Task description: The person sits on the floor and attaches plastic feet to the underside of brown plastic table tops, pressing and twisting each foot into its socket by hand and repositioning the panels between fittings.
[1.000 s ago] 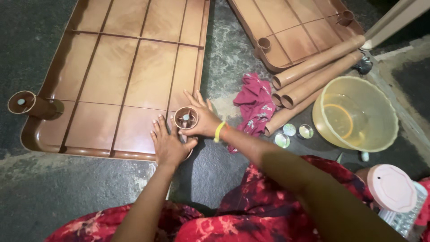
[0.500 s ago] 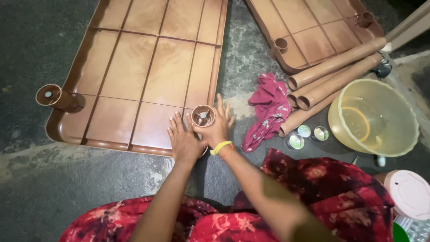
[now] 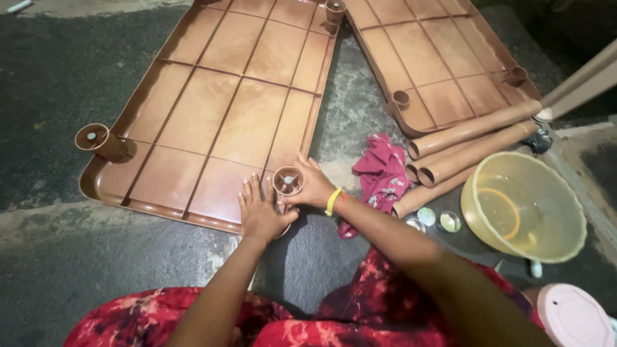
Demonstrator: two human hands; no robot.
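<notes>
Gripping the round leg socket (image 3: 288,180) at the near corner of the brown plastic tabletop (image 3: 218,122), the right hand (image 3: 315,186) curls its fingers (image 3: 307,168) around the socket's far and right side, so they are clenched on it. The left hand (image 3: 260,215) lies flat just beside it, its fingers (image 3: 252,193) spread and released, pressing on the tabletop's near rim.

The socket is a short brown tube standing up from the underside of the tabletop, its open mouth facing up toward the camera, with a small pale spot deep inside. The tabletop lies upside down, its long axis running away from the fingers and slightly to the right, with ribs dividing it into panels. A second socket (image 3: 99,141) stands at the corner well to the left of the fingers.

Beyond the right hand's wrist, which wears a yellow band (image 3: 332,201), a crumpled magenta cloth (image 3: 379,177) lies on the floor. Past it lie three brown tubes (image 3: 472,138) side by side, their open ends facing the cloth. Farther out sits a second upturned tabletop (image 3: 443,58). To the right of the cloth rest small round metal caps (image 3: 448,222) and a translucent yellow bowl (image 3: 524,205). Everything lies on a dark, rough stone floor (image 3: 58,77).
</notes>
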